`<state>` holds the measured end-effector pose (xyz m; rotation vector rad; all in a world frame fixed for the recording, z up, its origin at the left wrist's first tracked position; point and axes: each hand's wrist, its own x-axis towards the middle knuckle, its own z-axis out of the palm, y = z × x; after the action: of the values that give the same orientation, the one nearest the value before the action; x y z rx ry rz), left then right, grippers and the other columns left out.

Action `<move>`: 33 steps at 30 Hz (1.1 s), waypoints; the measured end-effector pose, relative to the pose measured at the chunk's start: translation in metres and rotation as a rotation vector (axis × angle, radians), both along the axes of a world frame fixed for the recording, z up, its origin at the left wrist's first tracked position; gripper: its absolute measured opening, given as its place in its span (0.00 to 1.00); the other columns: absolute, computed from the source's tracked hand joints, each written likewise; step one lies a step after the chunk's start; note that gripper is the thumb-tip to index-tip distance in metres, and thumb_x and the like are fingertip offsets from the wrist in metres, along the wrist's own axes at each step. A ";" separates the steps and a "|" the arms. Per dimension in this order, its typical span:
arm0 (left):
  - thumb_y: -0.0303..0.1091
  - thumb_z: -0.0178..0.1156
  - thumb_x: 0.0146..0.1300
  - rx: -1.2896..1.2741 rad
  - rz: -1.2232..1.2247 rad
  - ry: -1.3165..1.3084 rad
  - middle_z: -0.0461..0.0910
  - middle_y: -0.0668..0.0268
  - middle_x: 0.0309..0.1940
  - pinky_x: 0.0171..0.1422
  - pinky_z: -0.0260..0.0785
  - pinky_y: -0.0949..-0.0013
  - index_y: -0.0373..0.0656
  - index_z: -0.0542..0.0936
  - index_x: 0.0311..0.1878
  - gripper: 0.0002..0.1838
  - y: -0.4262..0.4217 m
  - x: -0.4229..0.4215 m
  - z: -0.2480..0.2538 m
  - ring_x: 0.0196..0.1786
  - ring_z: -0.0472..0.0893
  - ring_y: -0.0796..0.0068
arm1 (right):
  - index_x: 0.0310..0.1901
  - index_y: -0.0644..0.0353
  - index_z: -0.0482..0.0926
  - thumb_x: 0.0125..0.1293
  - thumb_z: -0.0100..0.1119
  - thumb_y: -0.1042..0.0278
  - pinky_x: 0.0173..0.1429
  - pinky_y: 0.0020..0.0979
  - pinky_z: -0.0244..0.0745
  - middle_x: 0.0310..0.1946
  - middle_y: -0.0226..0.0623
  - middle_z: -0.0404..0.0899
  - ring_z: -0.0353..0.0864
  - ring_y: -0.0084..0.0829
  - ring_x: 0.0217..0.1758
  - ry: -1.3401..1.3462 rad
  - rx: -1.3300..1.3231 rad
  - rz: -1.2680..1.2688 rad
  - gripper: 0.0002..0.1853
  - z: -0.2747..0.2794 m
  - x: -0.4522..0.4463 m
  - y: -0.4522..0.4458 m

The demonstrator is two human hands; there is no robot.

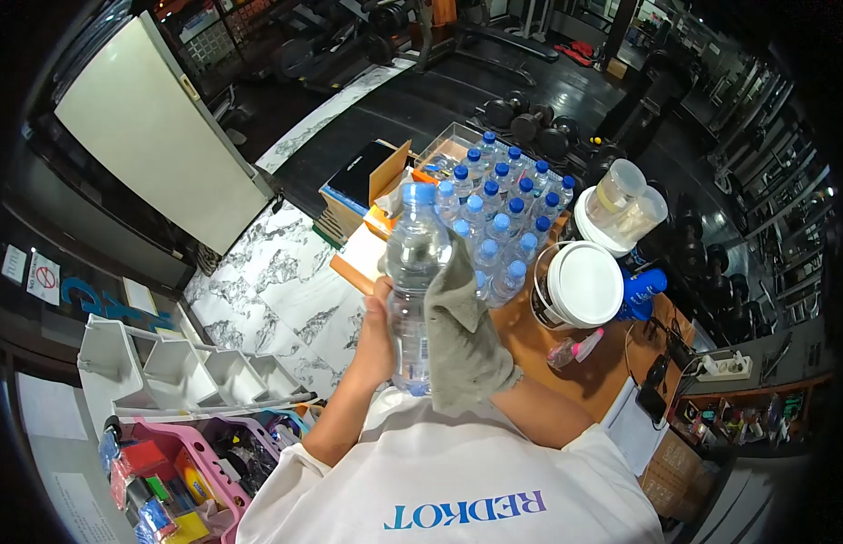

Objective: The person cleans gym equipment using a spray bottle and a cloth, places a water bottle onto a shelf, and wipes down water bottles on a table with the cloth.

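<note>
A clear plastic water bottle (410, 245) with a light blue cap stands upright in front of my chest. My left hand (380, 331) is wrapped round its lower left side. A grey-green cloth (467, 335) hangs against the bottle's right side, draped over my right hand. That hand's fingers are hidden under the cloth, which touches the bottle. Just beyond, several similar bottles (501, 222) with blue caps stand in rows on the wooden desk (521, 340).
White tubs (584, 286) and clear jars (618, 188) stand at the desk's right, near a blue bottle (641, 292) and a pink-topped spray bottle (575, 347). Boxes (362, 181) lie at the far left. A pink basket (181, 440) and white rack (190, 372) are at lower left.
</note>
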<state>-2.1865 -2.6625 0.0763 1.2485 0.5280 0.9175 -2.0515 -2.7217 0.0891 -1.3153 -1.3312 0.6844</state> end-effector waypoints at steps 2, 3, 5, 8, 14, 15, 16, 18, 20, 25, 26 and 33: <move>0.71 0.26 0.72 0.051 -0.020 0.246 0.71 0.53 0.63 0.68 0.63 0.63 0.37 0.60 0.71 0.45 0.003 -0.009 -0.021 0.64 0.73 0.65 | 0.60 0.58 0.71 0.71 0.53 0.59 0.61 0.42 0.72 0.56 0.45 0.75 0.77 0.42 0.58 -0.390 -0.041 0.008 0.20 0.005 0.010 -0.006; 0.71 0.26 0.72 0.050 -0.018 0.248 0.71 0.53 0.63 0.68 0.63 0.63 0.37 0.60 0.71 0.45 0.000 -0.006 -0.020 0.64 0.73 0.65 | 0.59 0.58 0.72 0.70 0.52 0.61 0.60 0.43 0.72 0.55 0.45 0.75 0.77 0.44 0.56 -0.779 -0.080 0.007 0.19 0.009 0.014 -0.009; 0.71 0.27 0.72 0.189 0.140 0.205 0.71 0.54 0.61 0.66 0.63 0.65 0.37 0.62 0.68 0.44 -0.007 0.007 -0.015 0.61 0.73 0.65 | 0.58 0.57 0.72 0.66 0.55 0.64 0.54 0.44 0.75 0.54 0.48 0.74 0.77 0.45 0.56 -0.647 -0.197 0.059 0.20 0.015 0.015 -0.012; 0.68 0.36 0.72 0.228 0.199 0.262 0.70 0.53 0.61 0.66 0.62 0.62 0.36 0.60 0.70 0.42 -0.005 -0.004 -0.016 0.60 0.73 0.62 | 0.53 0.53 0.76 0.62 0.59 0.63 0.47 0.44 0.78 0.57 0.50 0.73 0.80 0.45 0.53 -0.349 -0.134 -0.066 0.17 0.022 0.006 -0.011; 0.72 0.58 0.59 0.340 0.210 0.098 0.70 0.52 0.62 0.68 0.63 0.61 0.32 0.56 0.70 0.54 -0.026 0.008 0.006 0.64 0.72 0.62 | 0.45 0.50 0.82 0.54 0.69 0.64 0.30 0.45 0.80 0.53 0.53 0.78 0.85 0.42 0.38 -0.920 0.360 -0.280 0.15 0.058 0.017 -0.020; 0.72 0.58 0.59 0.341 0.209 0.098 0.70 0.52 0.62 0.68 0.63 0.61 0.32 0.56 0.70 0.54 -0.027 0.012 0.006 0.64 0.72 0.62 | 0.45 0.50 0.82 0.54 0.69 0.64 0.30 0.45 0.80 0.53 0.53 0.78 0.85 0.42 0.38 -0.921 0.361 -0.281 0.15 0.051 0.017 -0.019; 0.74 0.58 0.58 0.331 0.235 0.059 0.69 0.52 0.62 0.68 0.64 0.61 0.32 0.56 0.71 0.56 -0.026 0.015 0.005 0.64 0.72 0.62 | 0.45 0.50 0.82 0.55 0.68 0.64 0.31 0.43 0.80 0.51 0.51 0.79 0.85 0.41 0.37 -0.752 0.364 -0.272 0.14 0.037 0.016 -0.016; 0.80 0.56 0.53 0.358 0.226 0.056 0.69 0.52 0.64 0.69 0.63 0.61 0.31 0.56 0.72 0.62 -0.021 0.012 -0.001 0.66 0.71 0.63 | 0.45 0.52 0.81 0.58 0.67 0.64 0.32 0.39 0.80 0.46 0.48 0.81 0.85 0.40 0.37 -0.416 0.364 -0.250 0.13 0.008 0.016 -0.011; 0.80 0.56 0.53 0.328 0.206 0.027 0.70 0.52 0.64 0.68 0.64 0.61 0.31 0.57 0.72 0.61 -0.021 0.009 -0.004 0.66 0.72 0.63 | 0.45 0.53 0.81 0.59 0.66 0.63 0.37 0.36 0.80 0.46 0.45 0.80 0.84 0.40 0.41 -0.501 0.192 -0.263 0.12 -0.009 0.010 -0.014; 0.79 0.49 0.58 -0.320 -0.396 -0.185 0.70 0.56 0.67 0.73 0.63 0.56 0.38 0.59 0.74 0.56 -0.001 -0.023 -0.025 0.69 0.71 0.64 | 0.46 0.55 0.79 0.62 0.63 0.63 0.44 0.33 0.79 0.45 0.42 0.80 0.83 0.40 0.46 -0.509 -0.100 -0.011 0.13 0.010 0.031 -0.012; 0.77 0.46 0.61 -0.470 -0.478 -0.280 0.66 0.58 0.71 0.74 0.63 0.54 0.43 0.56 0.76 0.53 0.003 -0.027 -0.026 0.71 0.69 0.63 | 0.47 0.55 0.79 0.62 0.63 0.63 0.45 0.33 0.79 0.45 0.42 0.80 0.82 0.40 0.46 -0.474 -0.079 -0.008 0.13 0.011 0.031 -0.011; 0.74 0.43 0.67 -0.350 -0.144 -0.002 0.64 0.58 0.72 0.74 0.60 0.61 0.46 0.54 0.78 0.48 -0.011 -0.013 -0.034 0.71 0.68 0.64 | 0.48 0.58 0.76 0.62 0.61 0.64 0.48 0.32 0.77 0.44 0.40 0.80 0.81 0.40 0.48 -0.302 0.121 -0.159 0.14 0.002 0.019 -0.009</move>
<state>-2.1999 -2.6739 0.0421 0.9541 0.5630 0.6710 -2.0327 -2.7305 0.0916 -1.4474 -1.4637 0.2985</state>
